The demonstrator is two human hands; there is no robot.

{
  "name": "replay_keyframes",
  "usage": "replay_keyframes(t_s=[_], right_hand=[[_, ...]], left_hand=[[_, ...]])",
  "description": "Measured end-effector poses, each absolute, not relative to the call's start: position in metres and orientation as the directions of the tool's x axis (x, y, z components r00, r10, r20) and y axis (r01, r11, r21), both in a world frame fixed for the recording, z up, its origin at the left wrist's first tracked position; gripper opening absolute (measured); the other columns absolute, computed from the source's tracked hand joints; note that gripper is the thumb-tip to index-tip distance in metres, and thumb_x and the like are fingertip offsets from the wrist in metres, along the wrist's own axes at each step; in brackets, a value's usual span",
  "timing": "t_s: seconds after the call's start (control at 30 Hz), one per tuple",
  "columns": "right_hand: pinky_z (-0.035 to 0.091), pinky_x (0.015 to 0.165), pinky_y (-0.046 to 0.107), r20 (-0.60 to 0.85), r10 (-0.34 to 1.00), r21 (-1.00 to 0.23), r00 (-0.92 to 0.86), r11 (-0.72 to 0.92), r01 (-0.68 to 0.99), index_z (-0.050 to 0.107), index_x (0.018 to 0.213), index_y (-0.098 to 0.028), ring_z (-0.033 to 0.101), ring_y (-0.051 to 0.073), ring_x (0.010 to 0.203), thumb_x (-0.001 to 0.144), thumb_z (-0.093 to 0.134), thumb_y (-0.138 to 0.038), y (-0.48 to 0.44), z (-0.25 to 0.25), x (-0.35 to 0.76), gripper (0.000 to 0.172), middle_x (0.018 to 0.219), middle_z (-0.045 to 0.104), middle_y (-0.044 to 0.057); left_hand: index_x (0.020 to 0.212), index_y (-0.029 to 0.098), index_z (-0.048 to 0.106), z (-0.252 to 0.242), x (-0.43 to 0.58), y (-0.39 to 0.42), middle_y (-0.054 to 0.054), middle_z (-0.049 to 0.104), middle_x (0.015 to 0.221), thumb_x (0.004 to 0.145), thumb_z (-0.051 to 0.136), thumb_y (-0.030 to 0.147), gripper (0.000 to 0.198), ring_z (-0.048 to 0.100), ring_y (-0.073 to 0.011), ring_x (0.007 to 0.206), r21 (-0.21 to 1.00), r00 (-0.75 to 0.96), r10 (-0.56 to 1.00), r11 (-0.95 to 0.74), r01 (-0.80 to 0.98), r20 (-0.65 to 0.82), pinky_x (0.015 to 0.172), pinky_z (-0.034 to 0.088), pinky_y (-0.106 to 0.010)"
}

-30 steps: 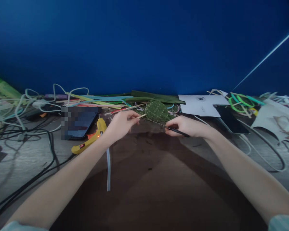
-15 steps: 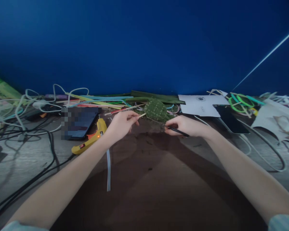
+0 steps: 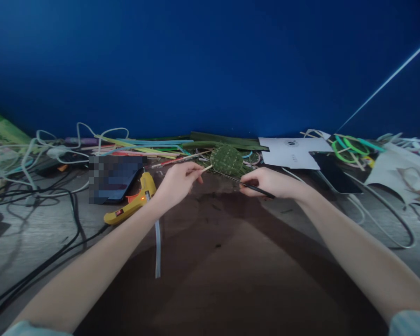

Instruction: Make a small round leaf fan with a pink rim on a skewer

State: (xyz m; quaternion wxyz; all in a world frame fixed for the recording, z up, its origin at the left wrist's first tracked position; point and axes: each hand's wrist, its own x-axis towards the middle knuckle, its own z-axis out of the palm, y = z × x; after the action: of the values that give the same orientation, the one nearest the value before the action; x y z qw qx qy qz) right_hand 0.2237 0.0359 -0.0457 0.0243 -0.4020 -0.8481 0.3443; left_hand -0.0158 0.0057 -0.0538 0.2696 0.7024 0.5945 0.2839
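Observation:
My left hand [image 3: 182, 181] is closed in a pinch on the thin pale stick handle [image 3: 207, 168] of a small round woven green leaf fan [image 3: 227, 159]. The fan's face is turned toward me. To its right, my right hand [image 3: 268, 183] is closed around what looks like scissors [image 3: 262, 190], with a black handle and narrow metal blades. The blades point left and lie just below the fan's lower edge. Whether they touch it, I cannot tell. Dark green scraps [image 3: 218, 246] are scattered on the brown table [image 3: 210, 284].
A yellow glue gun [image 3: 140, 200] with a lit orange light lies beside my left forearm, its clear glue stick [image 3: 157, 247] sticking out. Behind are a dark tablet [image 3: 121, 179], coloured strips [image 3: 143, 148], long leaves [image 3: 224, 140], white card [image 3: 290, 153] and a phone [image 3: 338, 175]. Cables [image 3: 75, 210] run along the left.
Almost nothing differs. The fan and the blades have shifted very slightly; both hands keep their hold.

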Motion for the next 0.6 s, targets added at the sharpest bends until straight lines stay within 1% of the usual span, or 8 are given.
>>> replay_keyframes(t_s=[0.17, 0.3, 0.43, 0.6], right_hand=[[0.028, 0.05, 0.024, -0.225, 0.694, -0.584, -0.684, 0.466, 0.665, 0.049, 0.064, -0.018, 0.038, 0.009, 0.05, 0.077, 0.049, -0.033, 0.0375, -0.0471, 0.2239, 0.02, 0.056, 0.044, -0.003], [0.028, 0.05, 0.024, -0.234, 0.687, -0.584, -0.688, 0.467, 0.664, 0.05, 0.064, -0.018, 0.037, 0.009, 0.05, 0.078, 0.048, -0.034, 0.0383, -0.0478, 0.2243, 0.021, 0.056, 0.044, -0.002], [0.028, 0.051, 0.024, -0.239, 0.691, -0.576, -0.683, 0.466, 0.672, 0.05, 0.063, -0.018, 0.037, 0.009, 0.052, 0.077, 0.048, -0.032, 0.039, -0.0484, 0.2246, 0.02, 0.057, 0.044, -0.002], [0.029, 0.052, 0.024, -0.221, 0.684, -0.571, -0.695, 0.487, 0.661, 0.05, 0.064, -0.018, 0.038, 0.01, 0.053, 0.076, 0.048, -0.033, 0.0393, -0.0491, 0.2245, 0.02, 0.059, 0.046, -0.002]], left_hand=[[0.071, 0.018, 0.059, -0.0548, -0.0151, 0.0057, 0.001, 0.058, 0.06, 0.081, 0.044, 0.031, 0.022, 0.043, -0.0092, 0.043, 0.724, 0.138, 0.987, -0.151, 0.673, 0.079, 0.047, 0.034, -0.023], [0.069, 0.018, 0.059, -0.055, -0.015, 0.0058, 0.001, 0.057, 0.059, 0.081, 0.043, 0.03, 0.023, 0.042, -0.0094, 0.043, 0.7, 0.138, 0.987, -0.156, 0.697, 0.083, 0.047, 0.032, -0.023], [0.071, 0.018, 0.06, -0.056, -0.0153, 0.0062, 0.001, 0.058, 0.059, 0.08, 0.044, 0.031, 0.023, 0.042, -0.0094, 0.042, 0.706, 0.139, 0.986, -0.159, 0.69, 0.087, 0.046, 0.031, -0.023], [0.068, 0.018, 0.059, -0.0562, -0.0152, 0.0064, 0.002, 0.053, 0.053, 0.08, 0.044, 0.029, 0.022, 0.041, -0.0097, 0.043, 0.701, 0.136, 0.987, -0.158, 0.696, 0.087, 0.046, 0.031, -0.023]])
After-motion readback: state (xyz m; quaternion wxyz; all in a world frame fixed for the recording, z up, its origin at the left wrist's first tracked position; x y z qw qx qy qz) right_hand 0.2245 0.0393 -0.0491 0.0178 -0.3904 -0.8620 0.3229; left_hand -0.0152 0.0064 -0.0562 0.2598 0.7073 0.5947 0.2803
